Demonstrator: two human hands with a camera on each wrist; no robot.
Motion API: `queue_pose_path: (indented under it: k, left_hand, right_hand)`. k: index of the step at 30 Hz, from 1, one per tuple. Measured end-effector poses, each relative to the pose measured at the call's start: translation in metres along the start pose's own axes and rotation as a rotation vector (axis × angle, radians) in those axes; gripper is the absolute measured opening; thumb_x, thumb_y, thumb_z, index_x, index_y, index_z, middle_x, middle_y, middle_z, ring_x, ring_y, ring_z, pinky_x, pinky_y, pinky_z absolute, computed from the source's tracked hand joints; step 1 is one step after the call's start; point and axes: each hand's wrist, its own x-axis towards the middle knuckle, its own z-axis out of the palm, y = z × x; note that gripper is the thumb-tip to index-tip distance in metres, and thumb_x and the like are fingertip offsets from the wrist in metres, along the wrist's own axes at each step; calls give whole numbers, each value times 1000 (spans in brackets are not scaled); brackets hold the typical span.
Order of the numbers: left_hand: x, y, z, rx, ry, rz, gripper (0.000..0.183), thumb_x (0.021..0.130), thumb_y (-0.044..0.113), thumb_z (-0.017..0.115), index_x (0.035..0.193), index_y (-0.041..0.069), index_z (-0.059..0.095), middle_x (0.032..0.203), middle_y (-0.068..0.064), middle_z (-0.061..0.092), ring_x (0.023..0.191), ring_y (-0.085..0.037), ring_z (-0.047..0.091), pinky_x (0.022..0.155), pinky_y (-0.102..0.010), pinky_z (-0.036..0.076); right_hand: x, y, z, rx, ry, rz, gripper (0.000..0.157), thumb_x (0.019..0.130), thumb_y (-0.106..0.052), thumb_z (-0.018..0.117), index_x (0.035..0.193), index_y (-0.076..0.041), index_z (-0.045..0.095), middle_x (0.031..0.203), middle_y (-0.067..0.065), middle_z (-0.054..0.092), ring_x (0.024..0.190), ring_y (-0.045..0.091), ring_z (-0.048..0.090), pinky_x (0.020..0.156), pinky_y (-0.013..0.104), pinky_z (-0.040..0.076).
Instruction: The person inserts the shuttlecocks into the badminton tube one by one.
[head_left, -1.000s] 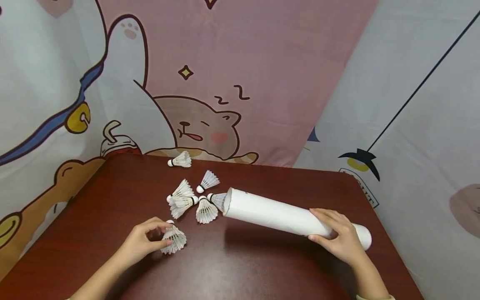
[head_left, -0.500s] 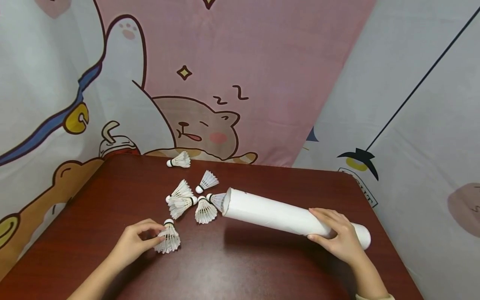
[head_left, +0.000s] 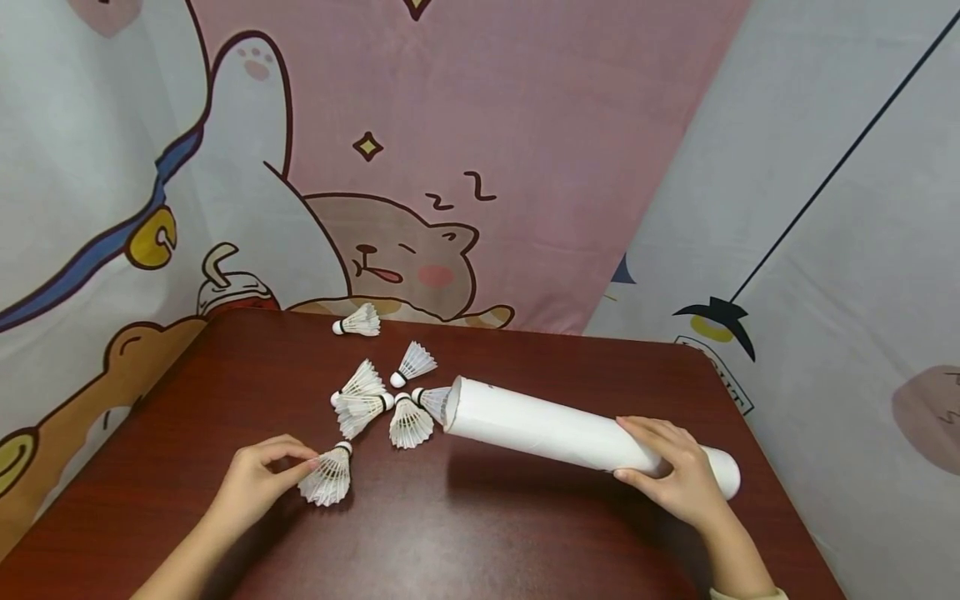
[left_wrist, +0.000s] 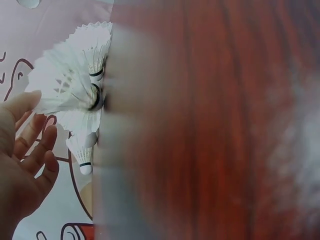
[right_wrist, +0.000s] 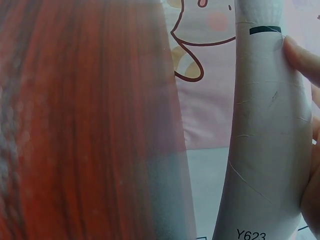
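My left hand [head_left: 258, 477] pinches the feather skirt of a white shuttlecock [head_left: 328, 477] between thumb and fingertips, over the near left of the table. Its cork points away from me, toward the back right. In the left wrist view this shuttlecock [left_wrist: 62, 80] overlaps others behind it. My right hand [head_left: 678, 471] grips a long white tube [head_left: 551, 421] near its far right end. The tube slants over the table, its open mouth facing left. One shuttlecock [head_left: 432, 402] sits at that mouth, cork outward, skirt partly inside. The right wrist view shows the tube [right_wrist: 270, 125] marked "Y623".
Left of the tube's mouth lie several loose shuttlecocks, among them one [head_left: 410, 423] close to the mouth, an overlapping pair [head_left: 363, 412] and one [head_left: 415, 362] behind. Another shuttlecock [head_left: 358, 320] lies by the back edge. Cartoon-printed cloth [head_left: 525, 167] hangs behind the dark red table [head_left: 465, 542].
My left hand has moved a little left with its shuttlecock, whose cork has swung round to the right and shows more fully. My right hand and the tube stay in place.
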Motion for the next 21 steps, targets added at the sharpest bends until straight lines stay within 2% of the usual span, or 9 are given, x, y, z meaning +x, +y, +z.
queue_pose_path:
  k: [4, 10, 21]
  left_hand:
    - [0, -4, -2, 20, 28, 9, 24, 66, -18, 76, 74, 5, 72, 72, -5, 67, 62, -8, 55, 51, -20, 39]
    - [2, -6, 0, 14, 69, 7, 26, 64, -20, 76, 72, 5, 71, 72, -4, 67, 64, -7, 57, 53, -18, 41]
    - [14, 7, 3, -14, 102, 48, 26, 62, -24, 75, 72, 0, 69, 70, -8, 65, 62, -6, 55, 51, -18, 40]
  right_hand:
    - [0, 0, 0, -9, -3, 0, 72, 57, -20, 91, 124, -9, 65, 118, 4, 64, 105, 15, 55, 93, 22, 30]
    - [0, -1, -1, -14, -26, 29, 73, 58, -19, 91, 125, -10, 65, 119, 4, 64, 106, 14, 54, 94, 22, 29]
    - [0, 0, 0, -5, 3, -14, 71, 58, -21, 90, 123, -9, 65, 118, 5, 64, 105, 15, 56, 92, 23, 31]
